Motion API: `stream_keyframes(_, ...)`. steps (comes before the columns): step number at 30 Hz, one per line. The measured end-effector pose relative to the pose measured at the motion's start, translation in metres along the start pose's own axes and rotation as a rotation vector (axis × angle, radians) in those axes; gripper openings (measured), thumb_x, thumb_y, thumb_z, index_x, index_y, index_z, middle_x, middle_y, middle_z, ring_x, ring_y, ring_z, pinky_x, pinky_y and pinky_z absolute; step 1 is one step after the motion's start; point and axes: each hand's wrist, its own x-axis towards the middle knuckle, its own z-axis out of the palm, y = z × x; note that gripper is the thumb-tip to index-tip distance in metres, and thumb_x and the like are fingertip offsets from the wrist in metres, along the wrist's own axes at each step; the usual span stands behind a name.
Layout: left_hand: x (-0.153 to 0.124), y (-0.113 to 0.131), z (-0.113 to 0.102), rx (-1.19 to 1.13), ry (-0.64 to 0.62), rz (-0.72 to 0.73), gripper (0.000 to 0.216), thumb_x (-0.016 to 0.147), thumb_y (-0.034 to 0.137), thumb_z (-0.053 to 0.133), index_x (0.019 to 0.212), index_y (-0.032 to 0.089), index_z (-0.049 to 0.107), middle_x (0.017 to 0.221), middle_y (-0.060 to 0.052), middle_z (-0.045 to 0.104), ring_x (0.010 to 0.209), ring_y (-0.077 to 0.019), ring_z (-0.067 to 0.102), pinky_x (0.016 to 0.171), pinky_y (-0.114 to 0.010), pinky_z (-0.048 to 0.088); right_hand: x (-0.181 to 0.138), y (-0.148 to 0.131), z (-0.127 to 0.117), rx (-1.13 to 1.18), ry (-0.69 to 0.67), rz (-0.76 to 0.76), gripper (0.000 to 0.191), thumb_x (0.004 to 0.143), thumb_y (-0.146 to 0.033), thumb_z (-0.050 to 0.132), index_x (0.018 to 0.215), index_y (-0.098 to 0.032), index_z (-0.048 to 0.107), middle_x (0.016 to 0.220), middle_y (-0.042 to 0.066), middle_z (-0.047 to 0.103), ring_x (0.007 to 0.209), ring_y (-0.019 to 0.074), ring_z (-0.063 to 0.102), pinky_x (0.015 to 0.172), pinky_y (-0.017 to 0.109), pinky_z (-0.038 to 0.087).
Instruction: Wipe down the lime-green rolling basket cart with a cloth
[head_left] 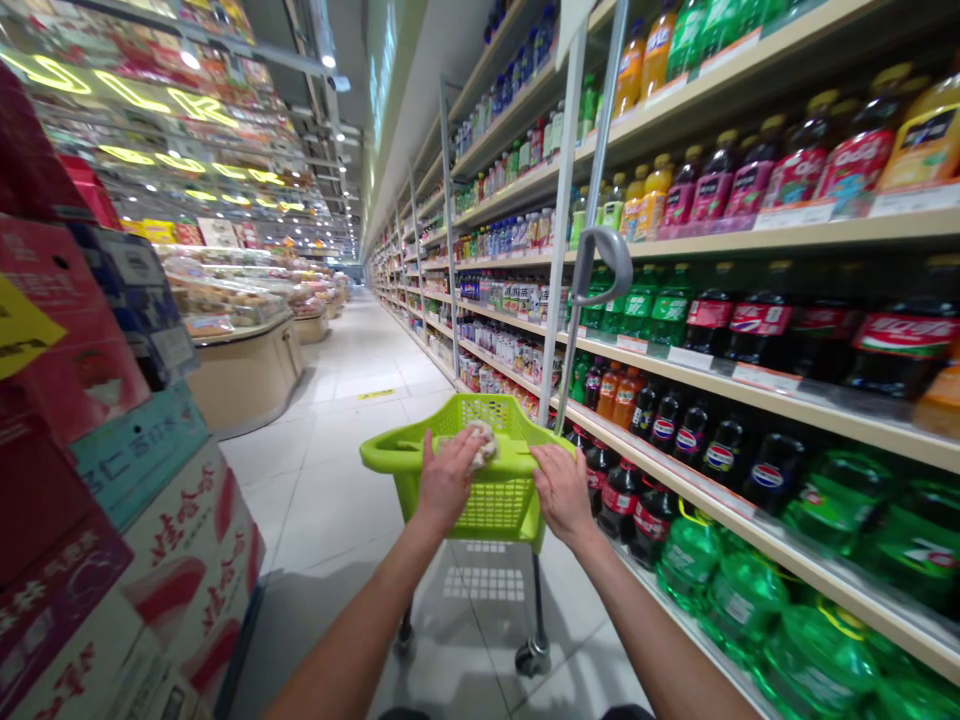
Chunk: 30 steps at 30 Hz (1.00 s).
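A lime-green plastic shopping cart [465,515] on wheels stands right in front of me, its long handle rim facing me. My left hand [448,475] is closed on a crumpled, whitish rag [484,447] at the left-middle of the rim. At the right end, my right hand [561,490] has its fingers bent over the green rim. Part of the rag is covered by my left fingers, and the undersides of both hands are hidden.
Drink shelves [825,395] run along the right, with large green bottles [810,650] at the bottom. A grey pole with a looped handle [604,265] stands against them. Stacked cartons [172,550] line the left. Ahead, the tiled aisle [352,350] passes rounded display counters [244,375].
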Motion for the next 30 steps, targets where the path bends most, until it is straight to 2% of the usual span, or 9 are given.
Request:
stream_keyframes(3, -0.004, -0.037, -0.014, 0.073, 0.056, -0.153, 0.035, 0.079, 0.015, 0.039, 0.111, 0.022, 0.051, 0.121, -0.006, 0.054, 0.111, -0.0237, 0.051, 0.103, -0.058, 0.012, 0.001, 0.000, 0.000, -0.005, 0.017, 0.018, 0.033, 0.087, -0.025, 0.032, 0.112, -0.020, 0.054, 0.107, 0.006, 0.059, 0.106, 0.0215, 0.048, 0.100, 0.048, 0.017)
stream_keyframes(5, -0.005, -0.045, -0.018, 0.078, 0.064, -0.191, 0.033, 0.079, 0.015, 0.040, 0.109, 0.021, 0.052, 0.119, -0.007, 0.056, 0.111, -0.0238, 0.050, 0.102, -0.057, 0.015, 0.001, -0.002, 0.002, -0.007, 0.041, 0.041, 0.034, 0.087, -0.026, 0.032, 0.112, -0.021, 0.053, 0.107, 0.006, 0.059, 0.106, 0.0218, 0.048, 0.100, 0.050, 0.016)
stream_keyframes(7, -0.003, -0.033, -0.015, 0.049, 0.054, -0.154, 0.033, 0.078, 0.014, 0.040, 0.107, 0.022, 0.053, 0.118, -0.006, 0.057, 0.111, -0.0217, 0.050, 0.103, -0.054, 0.018, 0.001, -0.004, 0.004, 0.000, 0.055, 0.052, 0.034, 0.087, -0.027, 0.031, 0.113, -0.021, 0.053, 0.107, 0.006, 0.059, 0.106, 0.0219, 0.047, 0.100, 0.050, 0.015)
stream_keyframes(12, 0.005, 0.032, 0.013, -0.050, -0.042, 0.091, 0.037, 0.079, 0.010, 0.037, 0.110, 0.024, 0.051, 0.124, -0.004, 0.052, 0.117, -0.0167, 0.045, 0.106, -0.047, 0.018, -0.001, -0.001, 0.002, 0.027, 0.018, 0.003, 0.034, 0.088, -0.028, 0.030, 0.113, -0.019, 0.052, 0.109, 0.007, 0.059, 0.108, 0.0220, 0.047, 0.100, 0.049, 0.016)
stream_keyframes(16, 0.011, 0.053, 0.026, -0.093, -0.119, 0.104, 0.049, 0.078, 0.014, 0.038, 0.127, 0.015, 0.034, 0.129, -0.012, 0.046, 0.122, -0.0191, 0.039, 0.105, -0.048, 0.019, 0.013, -0.010, -0.011, 0.064, 0.035, 0.094, 0.042, 0.087, -0.033, 0.031, 0.125, -0.017, 0.040, 0.114, 0.011, 0.056, 0.109, 0.0237, 0.047, 0.098, 0.051, 0.021)
stream_keyframes(19, 0.010, 0.042, 0.022, -0.082, -0.179, 0.095, 0.069, 0.071, 0.019, 0.049, 0.133, 0.009, 0.020, 0.137, -0.017, 0.033, 0.128, -0.0246, 0.026, 0.103, -0.051, 0.021, 0.032, -0.027, -0.016, 0.117, -0.048, 0.063, 0.050, 0.084, -0.039, 0.038, 0.130, -0.019, 0.034, 0.121, 0.012, 0.051, 0.115, 0.0244, 0.042, 0.096, 0.047, 0.027)
stream_keyframes(22, 0.005, 0.014, 0.009, 0.007, -0.189, 0.039, 0.080, 0.064, 0.030, 0.060, 0.132, 0.010, 0.023, 0.141, -0.019, 0.021, 0.131, -0.0307, 0.017, 0.101, -0.055, 0.020, 0.041, -0.041, -0.010, 0.167, -0.222, -0.018, 0.049, 0.081, -0.037, 0.046, 0.126, -0.020, 0.039, 0.124, 0.011, 0.050, 0.114, 0.0230, 0.044, 0.091, 0.041, 0.035)
stream_keyframes(26, -0.004, -0.022, -0.005, 0.103, -0.230, 0.007, 0.062, 0.065, 0.037, 0.061, 0.122, 0.021, 0.041, 0.132, -0.013, 0.042, 0.123, -0.0295, 0.035, 0.100, -0.056, 0.021, 0.034, -0.042, -0.003, 0.143, -0.220, -0.073, 0.035, 0.076, -0.027, 0.053, 0.111, -0.022, 0.051, 0.122, 0.009, 0.052, 0.111, 0.0234, 0.047, 0.093, 0.046, 0.031)
stream_keyframes(30, -0.008, -0.031, -0.003, 0.109, -0.156, 0.016, 0.049, 0.071, 0.035, 0.056, 0.118, 0.022, 0.047, 0.127, -0.011, 0.048, 0.120, -0.0270, 0.040, 0.100, -0.052, 0.025, 0.028, -0.016, -0.014, 0.173, -0.148, -0.148, 0.020, 0.073, -0.016, 0.051, 0.091, -0.021, 0.059, 0.105, 0.006, 0.060, 0.099, 0.0192, 0.052, 0.087, 0.036, 0.038)
